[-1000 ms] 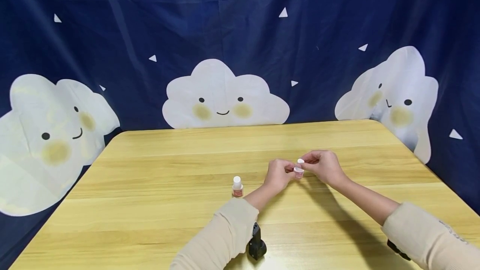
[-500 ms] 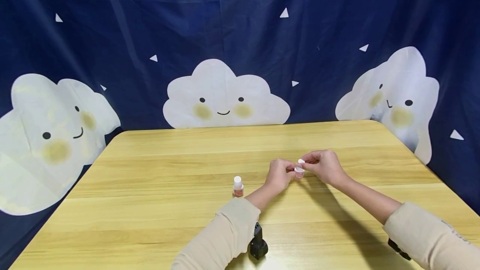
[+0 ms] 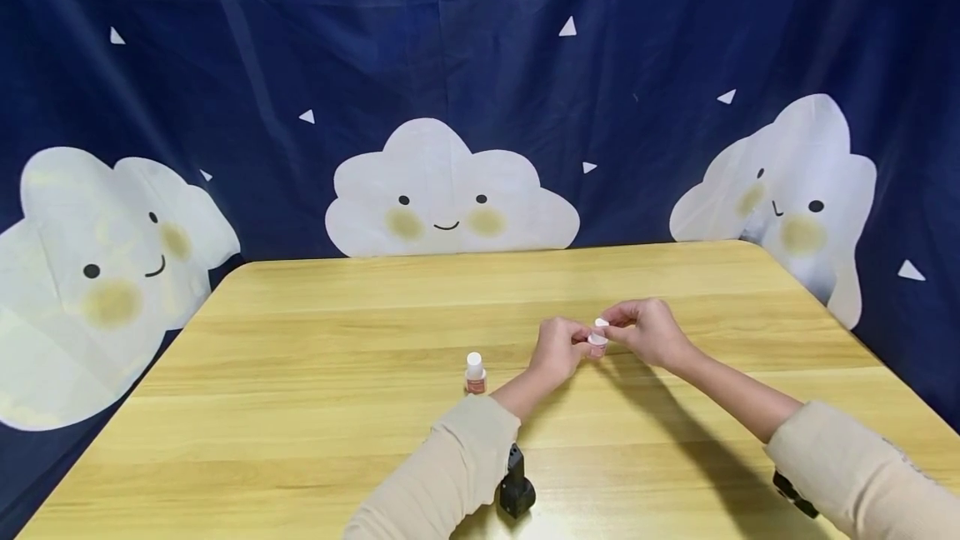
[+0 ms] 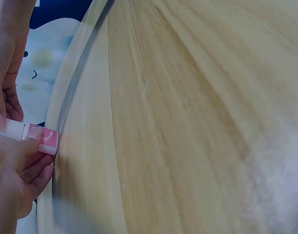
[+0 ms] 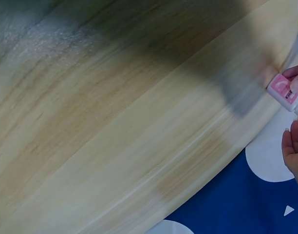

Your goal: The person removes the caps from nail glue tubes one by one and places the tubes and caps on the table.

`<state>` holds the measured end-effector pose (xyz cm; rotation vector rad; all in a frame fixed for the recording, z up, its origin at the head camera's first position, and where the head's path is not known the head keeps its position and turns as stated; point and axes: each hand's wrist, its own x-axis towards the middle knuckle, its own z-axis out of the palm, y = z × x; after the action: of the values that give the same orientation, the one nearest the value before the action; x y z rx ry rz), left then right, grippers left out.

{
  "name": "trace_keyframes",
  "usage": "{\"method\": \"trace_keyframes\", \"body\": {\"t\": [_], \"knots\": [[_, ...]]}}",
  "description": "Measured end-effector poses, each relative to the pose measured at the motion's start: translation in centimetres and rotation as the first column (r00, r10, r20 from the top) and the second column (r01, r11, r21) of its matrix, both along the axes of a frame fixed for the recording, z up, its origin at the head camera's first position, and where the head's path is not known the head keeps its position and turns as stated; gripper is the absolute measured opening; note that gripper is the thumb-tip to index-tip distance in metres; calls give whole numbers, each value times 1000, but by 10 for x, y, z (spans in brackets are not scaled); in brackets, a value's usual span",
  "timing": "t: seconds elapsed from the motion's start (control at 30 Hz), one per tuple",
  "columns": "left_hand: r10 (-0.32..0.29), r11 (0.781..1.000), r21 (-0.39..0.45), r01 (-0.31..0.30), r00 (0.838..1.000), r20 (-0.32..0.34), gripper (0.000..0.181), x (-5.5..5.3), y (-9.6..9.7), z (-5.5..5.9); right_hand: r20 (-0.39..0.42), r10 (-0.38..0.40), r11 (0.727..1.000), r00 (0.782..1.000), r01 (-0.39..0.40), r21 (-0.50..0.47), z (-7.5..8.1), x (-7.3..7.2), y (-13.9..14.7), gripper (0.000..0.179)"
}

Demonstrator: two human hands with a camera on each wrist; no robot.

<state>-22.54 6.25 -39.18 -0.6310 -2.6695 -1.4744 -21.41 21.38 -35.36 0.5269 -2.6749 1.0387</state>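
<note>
A small white bottle with a pink label (image 4: 50,138) stands upright on the wooden table, right of the middle in the head view. My left hand (image 3: 557,352) grips its body between thumb and fingers, the thumb lying across the label in the left wrist view. At the top, the thumb and fingertips of my right hand (image 3: 651,334) pinch the white cap (image 4: 11,128). Part of the bottle is hidden behind the fingers. A second small bottle (image 3: 476,375), with a white cap and a reddish label, stands upright to the left of my left forearm.
The wooden table (image 3: 300,340) has rounded far corners. A dark blue curtain (image 3: 450,40) with white clouds hangs behind it. A black camera mount (image 3: 516,486) shows beneath the left sleeve (image 3: 442,473), another black device (image 3: 795,494) beneath the right sleeve.
The right fingers shift very slightly at the cap. Both hands stay at the same spot with the bottle, and the second bottle has not moved.
</note>
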Motion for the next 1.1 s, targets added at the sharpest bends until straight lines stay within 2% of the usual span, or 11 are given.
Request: {"method": "trace_keyframes", "body": {"t": [0.13, 0.5, 0.67, 0.8, 0.97, 1.1], "knots": [[-5, 1000, -10, 5, 1000, -22, 12, -1, -1, -1, -10, 12, 1000, 1000, -12, 11, 0, -2, 0, 5], [-47, 999, 14, 47, 998, 31, 13, -4, -2, -1, -25, 58, 998, 998, -57, 21, -1, -4, 4, 3], [-58, 998, 12, 57, 998, 27, 13, -5, -3, -2, -29, 70, 997, 997, -69, 27, -3, -5, 5, 3], [-37, 999, 7, 37, 999, -5, 12, -4, -3, -4, -19, 35, 999, 999, -35, -6, -6, -4, 4, 4], [-9, 1000, -20, 7, 997, -70, 10, -4, -3, -5, -8, -49, 995, 999, 48, -82, -9, 0, -3, 6], [-9, 1000, -8, 9, 997, -74, 11, -3, -3, -4, -22, -111, 989, 994, 109, -96, -9, 3, -7, 7]]}}
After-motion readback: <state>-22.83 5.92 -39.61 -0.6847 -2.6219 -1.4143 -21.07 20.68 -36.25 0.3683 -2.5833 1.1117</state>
